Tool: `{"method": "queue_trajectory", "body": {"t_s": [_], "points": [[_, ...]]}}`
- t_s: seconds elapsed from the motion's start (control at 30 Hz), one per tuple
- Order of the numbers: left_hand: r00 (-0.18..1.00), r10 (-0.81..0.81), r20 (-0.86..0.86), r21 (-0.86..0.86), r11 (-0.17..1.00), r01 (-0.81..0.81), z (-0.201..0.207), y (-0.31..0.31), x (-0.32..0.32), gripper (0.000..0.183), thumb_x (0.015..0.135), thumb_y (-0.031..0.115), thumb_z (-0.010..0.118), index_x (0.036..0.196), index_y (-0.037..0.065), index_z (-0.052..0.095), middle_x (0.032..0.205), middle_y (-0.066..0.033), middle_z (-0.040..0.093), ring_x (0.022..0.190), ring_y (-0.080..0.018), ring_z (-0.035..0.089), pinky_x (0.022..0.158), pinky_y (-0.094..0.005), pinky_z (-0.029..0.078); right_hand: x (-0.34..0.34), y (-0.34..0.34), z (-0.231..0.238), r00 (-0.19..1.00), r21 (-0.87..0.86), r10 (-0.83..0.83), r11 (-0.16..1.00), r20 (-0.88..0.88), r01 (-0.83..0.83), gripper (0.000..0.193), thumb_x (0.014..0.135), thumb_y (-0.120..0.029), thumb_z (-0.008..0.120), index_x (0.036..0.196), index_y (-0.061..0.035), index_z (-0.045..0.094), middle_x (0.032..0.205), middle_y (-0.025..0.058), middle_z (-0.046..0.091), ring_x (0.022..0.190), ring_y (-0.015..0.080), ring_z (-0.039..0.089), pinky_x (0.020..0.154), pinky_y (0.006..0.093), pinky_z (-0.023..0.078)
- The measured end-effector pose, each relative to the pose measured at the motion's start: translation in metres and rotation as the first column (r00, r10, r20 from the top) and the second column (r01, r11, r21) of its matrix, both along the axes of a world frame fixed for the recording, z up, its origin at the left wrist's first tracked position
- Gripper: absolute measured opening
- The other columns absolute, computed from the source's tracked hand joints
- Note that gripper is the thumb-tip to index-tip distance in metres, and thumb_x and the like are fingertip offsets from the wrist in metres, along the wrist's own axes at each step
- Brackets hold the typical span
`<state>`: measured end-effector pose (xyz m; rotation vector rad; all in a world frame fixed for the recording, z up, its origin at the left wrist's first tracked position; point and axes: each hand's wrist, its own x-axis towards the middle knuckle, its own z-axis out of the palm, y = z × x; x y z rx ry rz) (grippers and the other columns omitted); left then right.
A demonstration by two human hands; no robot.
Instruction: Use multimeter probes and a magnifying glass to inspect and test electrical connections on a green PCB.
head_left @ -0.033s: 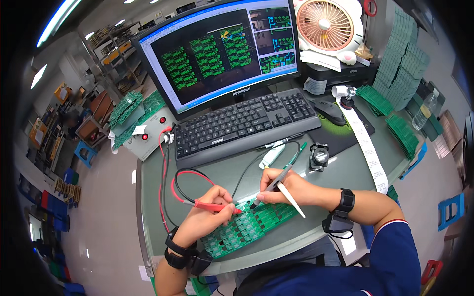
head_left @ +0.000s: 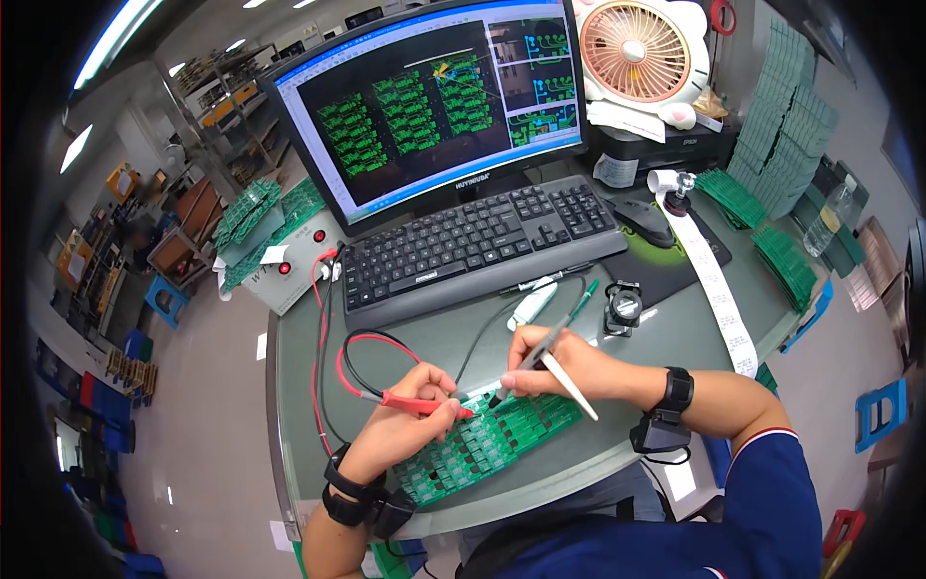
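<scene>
The left hand (head_left: pixel 400 425) has its fingers clenched around a red test probe (head_left: pixel 420 403), tip touching the green circuit board panel (head_left: pixel 482 444) lying at the desk's (head_left: pixel 666 338) near edge. The right hand (head_left: pixel 550 367) grips a black probe (head_left: pixel 526 365) and white tweezers (head_left: pixel 571 386) over the same panel, just before the black keyboard (head_left: pixel 473 246).

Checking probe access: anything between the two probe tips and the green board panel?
Nothing visible. The left hand holds the red probe and the right hand the black probe, both tips down on the green board panel.
</scene>
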<state>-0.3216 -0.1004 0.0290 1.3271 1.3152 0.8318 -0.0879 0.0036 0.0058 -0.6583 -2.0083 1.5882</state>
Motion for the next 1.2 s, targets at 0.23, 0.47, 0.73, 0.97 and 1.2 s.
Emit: {"method": "queue_trajectory", "body": {"t_s": [0.23, 0.47, 0.73, 0.97, 1.2], "points": [[0.998, -0.032, 0.054, 0.038, 0.999, 0.030, -0.006, -0.002, -0.004, 0.025, 0.090, 0.011, 0.058, 0.111, -0.001, 0.052, 0.079, -0.0018, 0.060, 0.066, -0.0076, 0.057, 0.061, -0.0231, 0.047, -0.058, 0.018, 0.046, 0.982, 0.098, 0.176, 0.978, 0.063, -0.182, 0.039, 0.086, -0.035, 0.071, 0.098, -0.0008, 0.056, 0.074, 0.0109, 0.066, 0.070, 0.0206, 0.066, 0.060, 0.0335, 0.050], [0.823, 0.342, 0.454, 0.046, 0.913, -0.405, -0.008, 0.017, -0.039, 0.024, 0.097, 0.030, 0.049, 0.086, 0.008, 0.051, 0.064, -0.0004, 0.050, 0.055, -0.0083, 0.047, 0.050, -0.0226, 0.038, -0.062, 0.045, 0.078, 0.972, 0.116, 0.209, 0.974, -0.110, -0.197, 0.027, 0.099, -0.029, 0.056, 0.103, -0.0025, 0.057, 0.084, 0.0074, 0.069, 0.070, 0.0100, 0.064, 0.063, 0.0263, 0.052], [0.623, 0.335, 0.707, 0.034, 0.864, -0.502, -0.011, 0.020, -0.058, 0.028, 0.099, 0.031, 0.045, 0.088, 0.007, 0.052, 0.067, -0.0011, 0.049, 0.059, -0.0110, 0.048, 0.052, -0.0229, 0.038, -0.088, 0.104, 0.009, 0.942, 0.923, -0.200, 0.331, 0.269, -0.194, 0.006, 0.090, -0.019, 0.055, 0.089, -0.0140, 0.059, 0.086, 0.0040, 0.063, 0.097, 0.0261, 0.057, 0.079, 0.0417, 0.040], [0.511, 0.325, 0.795, 0.021, 0.829, -0.559, -0.014, 0.011, -0.044, 0.029, 0.100, 0.032, 0.042, 0.090, 0.007, 0.051, 0.074, -0.0023, 0.049, 0.067, -0.0130, 0.049, 0.062, -0.0259, 0.042, -0.078, 0.023, 0.038, 0.912, 0.340, 0.372, 0.846, 0.175, -0.411, 0.070, 0.076, -0.040, 0.081, 0.124, -0.0033, 0.046, 0.125, 0.0152, 0.056, 0.121, 0.0271, 0.052, 0.101, 0.0374, 0.039], [0.576, 0.183, 0.797, 0.169, 0.848, -0.503, -0.007, 0.008, -0.017, 0.036, 0.101, 0.036, 0.035, 0.095, 0.006, 0.053, 0.084, -0.0081, 0.061, 0.070, -0.0168, 0.057, 0.070, -0.0297, 0.045, -0.070, -0.017, 0.043, 0.916, -0.069, 0.179, 0.974, -0.360, -0.217, 0.067, 0.077, -0.019, 0.083, 0.126, -0.0023, 0.040, 0.134, 0.0126, 0.050, 0.128, 0.0211, 0.046, 0.110, 0.0366, 0.033]]}}
